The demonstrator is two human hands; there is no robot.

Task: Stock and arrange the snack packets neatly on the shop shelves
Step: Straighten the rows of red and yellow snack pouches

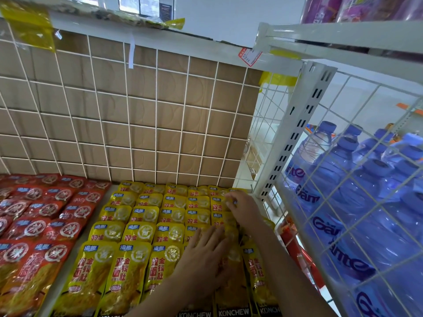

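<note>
Snacks cover the shelf (55, 294) left of the white slotted post (295, 143). The yellow packets (137, 232) are nearest the post, in five overlapping rows and at least five columns. The columns closest to the post sit under the arms, so their count is unsure.

Farther left of the post lie the red packets (34, 225), about three columns wide. The picture's edge cuts them off, and the rows at the back blur together. Both kinds are glossy, flat plastic pouches with a round emblem near the top.

Right of the post stand blue bottles (366, 202) of clear, ribbed plastic (at least six caps show, the rest cropped).

Behind the packets, left of the post, a white wire grid (155, 110) fronts brown cardboard.

Two hands are at work. The left hand (203, 255) lies flat on the yellow packets, its fingers straight and slightly apart. The right hand (242, 207) is closer to the post's foot, with its fingers bent onto a back-row yellow packet. Blur hides whether they actually pinch it.
</note>
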